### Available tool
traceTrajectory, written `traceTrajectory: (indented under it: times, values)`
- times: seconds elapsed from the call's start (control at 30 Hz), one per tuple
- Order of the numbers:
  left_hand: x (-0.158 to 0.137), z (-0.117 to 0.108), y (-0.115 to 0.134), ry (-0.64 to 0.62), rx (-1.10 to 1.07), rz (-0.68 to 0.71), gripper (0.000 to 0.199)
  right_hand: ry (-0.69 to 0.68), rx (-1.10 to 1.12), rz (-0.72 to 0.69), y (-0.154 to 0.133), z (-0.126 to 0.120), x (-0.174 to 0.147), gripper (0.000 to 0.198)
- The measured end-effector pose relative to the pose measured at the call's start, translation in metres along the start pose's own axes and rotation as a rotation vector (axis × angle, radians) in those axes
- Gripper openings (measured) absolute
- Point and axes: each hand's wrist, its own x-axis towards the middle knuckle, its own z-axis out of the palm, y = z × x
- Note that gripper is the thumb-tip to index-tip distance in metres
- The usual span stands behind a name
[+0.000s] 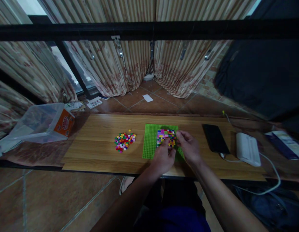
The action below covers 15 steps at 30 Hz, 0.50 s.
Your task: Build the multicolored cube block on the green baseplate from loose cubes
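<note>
A green studded baseplate lies on the wooden board, and a multicoloured block of small building bricks sits over its right part. My left hand is closed at the block's front edge, one finger over the top and the thumb low at the front right corner. By the block's right edge, my right hand is closed in a pinch. Whatever is between its fingertips is too small to make out. Left of the baseplate is a loose pile of small coloured bricks, with a single yellow brick just behind it.
A black phone with a cable lies to the right, beside a white box-shaped device. At the far left stands a clear plastic bin with an orange label. Curtains and a dark rail are behind the wooden board.
</note>
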Motion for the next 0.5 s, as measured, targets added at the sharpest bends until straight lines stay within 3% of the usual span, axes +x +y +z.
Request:
traceTrajectory:
  times: [0.17,0.37,0.5]
  values:
    - [0.0007,0.0020,-0.0069,0.004,-0.043,-0.009,0.060,-0.005,0.079,0.051,0.0063,-0.0033,-0.0029,0.041]
    - [0.0007,0.0004,-0.0068,-0.018,-0.082,0.010,0.058,-0.131,-0.027,-0.131,0.0102,-0.0032,-0.0045,0.038]
    - [0.0013,0.0001,-0.0066,-0.025,-0.106,-0.003,0.059,-0.142,-0.161,-0.196,0.0093,-0.0066,-0.0033,0.031]
